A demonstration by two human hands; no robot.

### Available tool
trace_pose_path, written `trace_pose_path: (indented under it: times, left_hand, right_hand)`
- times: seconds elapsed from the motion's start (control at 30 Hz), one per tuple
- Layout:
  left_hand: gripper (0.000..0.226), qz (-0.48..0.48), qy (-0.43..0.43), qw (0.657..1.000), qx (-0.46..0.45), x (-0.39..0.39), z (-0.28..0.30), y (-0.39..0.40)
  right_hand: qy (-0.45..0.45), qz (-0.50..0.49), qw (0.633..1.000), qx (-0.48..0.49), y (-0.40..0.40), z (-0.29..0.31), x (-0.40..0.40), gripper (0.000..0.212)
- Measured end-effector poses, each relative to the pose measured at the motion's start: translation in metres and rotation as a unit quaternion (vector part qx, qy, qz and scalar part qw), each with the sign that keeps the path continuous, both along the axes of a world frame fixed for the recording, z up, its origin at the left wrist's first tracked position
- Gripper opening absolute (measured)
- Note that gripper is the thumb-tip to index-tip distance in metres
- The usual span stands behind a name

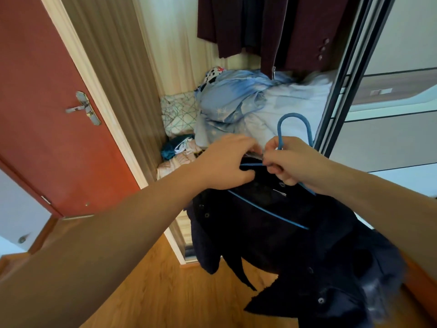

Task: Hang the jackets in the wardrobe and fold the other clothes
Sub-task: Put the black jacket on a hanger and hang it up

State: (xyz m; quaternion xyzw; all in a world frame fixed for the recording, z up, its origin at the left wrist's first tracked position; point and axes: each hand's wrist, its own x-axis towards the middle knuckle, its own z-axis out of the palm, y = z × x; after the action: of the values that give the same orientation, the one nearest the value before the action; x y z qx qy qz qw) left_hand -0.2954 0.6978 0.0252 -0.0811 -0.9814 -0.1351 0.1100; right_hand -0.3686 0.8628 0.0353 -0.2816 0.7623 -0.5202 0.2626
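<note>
Both hands are at the neck of a thin blue wire hanger (287, 147), in front of the open wardrobe.

Right hand (289, 159): fingers curled and pinching the hanger where the hook stem meets the shoulders. The hook sticks up above the knuckles.

Left hand (227, 162): fingers curled down onto the collar edge of the dark navy buttoned jacket (272, 228), gripping the fabric just beside the right hand. One blue hanger arm shows right under the left fingers.

The jacket is partly on the hanger. The hanger's lower bar runs diagonally across the inside of the garment. The rest of the jacket hangs below the hands over the wooden plank floor (165, 292); its bottom-right part is blurred.

Inside the wardrobe, above and behind the hands, a dark maroon jacket with sleeve buttons (305, 31) is already hanging. Below it sits a crumpled pile of light blue bedding (248, 100), with a white patterned fabric with teal lines (179, 114) to its left and a small heap of teal and white clothes (177, 145) lower down.

The dark-framed sliding wardrobe door (343, 74) stands at the right, just beside the hanger hook. A red-brown room door with a metal lever handle (47, 126) is on the left.
</note>
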Motion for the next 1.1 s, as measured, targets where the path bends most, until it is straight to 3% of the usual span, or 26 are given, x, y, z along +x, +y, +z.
trace_pose_path:
  times: [0.07,0.17,0.27,0.43,0.53,0.67,0.77,0.87,1.0,1.07,1.1]
  left_hand:
    - [0.024,-0.008,-0.023,0.999,0.029,-0.007,0.004,0.009]
    - [0.022,-0.003,-0.086,0.996,-0.027,-0.014,0.005,0.009]
    - [0.023,-0.035,-0.049,0.996,-0.067,-0.012,-0.009,0.011]
    - [0.016,-0.054,0.038,0.997,0.026,-0.008,-0.022,0.013]
    - [0.012,-0.007,0.026,0.993,0.119,-0.007,-0.024,0.014]
    - [0.018,0.033,-0.133,0.961,0.239,-0.007,-0.018,0.001]
    - [0.013,0.06,-0.199,0.939,0.274,-0.005,-0.024,0.006]
    - [0.029,0.103,-0.214,0.94,0.247,-0.006,-0.033,0.013]
    - [0.032,0.144,-0.181,0.943,0.24,-0.017,-0.027,0.008]
    - [0.039,0.167,-0.145,0.943,0.246,-0.019,-0.026,0.0]
    - [0.039,0.179,-0.128,0.943,0.248,-0.019,-0.026,-0.004]
  right_hand:
    - [-0.018,0.01,1.0,-0.015,0.002,0.004,-0.002,0.015]
    - [-0.071,0.038,0.996,-0.028,0.01,0.005,-0.01,0.015]
    - [-0.103,0.053,0.993,-0.022,0.017,-0.004,-0.015,0.02]
    - [-0.129,0.066,0.988,-0.054,0.018,-0.011,-0.017,0.03]
    - [-0.115,0.07,0.99,-0.043,0.009,-0.012,-0.013,0.032]
    - [-0.017,0.089,0.996,0.005,0.004,-0.012,-0.01,0.022]
    - [0.026,0.13,0.991,0.031,0.003,-0.016,-0.011,0.015]
    - [0.116,0.14,0.979,0.093,0.003,-0.022,-0.016,0.015]
    - [0.173,0.077,0.98,0.062,0.011,-0.034,-0.023,0.015]
    - [0.293,0.018,0.947,0.13,0.027,-0.043,-0.036,0.016]
    - [0.341,-0.001,0.92,0.195,0.036,-0.047,-0.044,0.027]
